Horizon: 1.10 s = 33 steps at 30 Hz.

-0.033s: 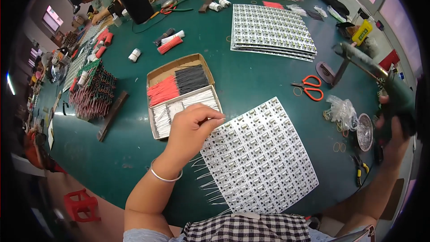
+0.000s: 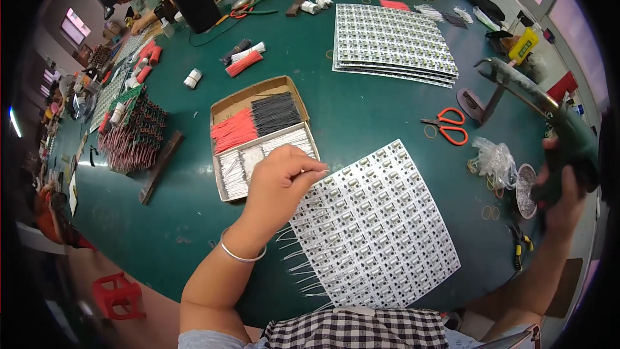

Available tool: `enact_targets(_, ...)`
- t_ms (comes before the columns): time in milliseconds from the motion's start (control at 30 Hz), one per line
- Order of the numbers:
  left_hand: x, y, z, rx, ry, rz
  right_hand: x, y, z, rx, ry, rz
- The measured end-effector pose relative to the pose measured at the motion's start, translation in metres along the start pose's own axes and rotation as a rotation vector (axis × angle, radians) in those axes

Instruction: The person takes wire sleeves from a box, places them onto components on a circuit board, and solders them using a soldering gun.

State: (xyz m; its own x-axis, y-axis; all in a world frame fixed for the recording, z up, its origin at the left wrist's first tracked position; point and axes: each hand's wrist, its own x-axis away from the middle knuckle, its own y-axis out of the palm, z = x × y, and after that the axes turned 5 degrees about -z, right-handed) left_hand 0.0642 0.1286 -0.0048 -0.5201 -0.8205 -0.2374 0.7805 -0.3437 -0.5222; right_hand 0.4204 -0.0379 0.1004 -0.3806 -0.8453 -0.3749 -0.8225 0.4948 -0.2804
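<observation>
The white rectangular circuit-board panel [image 2: 381, 229] lies at the near edge of the green desk [image 2: 371, 113], bare surface separating it from the orange-handled metal scissors [image 2: 440, 123]. Just above the panel's far edge, the left hand [image 2: 282, 173] pinches a thin pale strand [image 2: 327, 170] between thumb and forefinger; the right hand [image 2: 566, 199] wraps around a dark-green gun-shaped tool [image 2: 575, 134] near the desk's right edge.

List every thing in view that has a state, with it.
Left hand, pinching a thin white piece
Right hand, gripping the green tool
Board, lying flat
Box, open, part filled with wires
Other boards, stacked
Scissors, lying unheld
Pliers, lying unheld
Bag, crumpled
Stool, upright
</observation>
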Motion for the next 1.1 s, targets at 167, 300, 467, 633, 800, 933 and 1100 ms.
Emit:
enact_targets(167, 0.003, 0.023, -0.02, -0.237, 0.11, -0.016, 0.023, 0.083, 0.052, -0.584, 0.312, 0.041)
enact_targets(300, 0.004, 0.03, -0.028, -0.524, 0.225, 0.0, 0.042, 0.113, 0.06, -0.631, 0.449, -0.048)
enact_targets(467, 0.009, 0.033, -0.039, -0.547, 0.286, 0.036, 0.061, 0.108, 0.056, -0.33, 0.299, -0.301)
enact_targets(633, 0.008, 0.032, -0.046, -0.472, 0.306, 0.015, 0.068, 0.119, 0.058, -0.222, 0.325, -0.335)
enact_targets(800, 0.007, 0.033, -0.047, -0.467, 0.305, 0.008, 0.071, 0.13, 0.063, -0.428, 0.512, -0.312)
enact_targets(933, 0.006, 0.031, -0.051, -0.49, 0.326, -0.035, 0.074, 0.134, 0.067, -0.4, 0.497, -0.351)
enact_targets(1100, 0.006, 0.031, -0.053, -0.498, 0.35, -0.043, 0.072, 0.14, 0.063, -0.272, 0.563, -0.422)
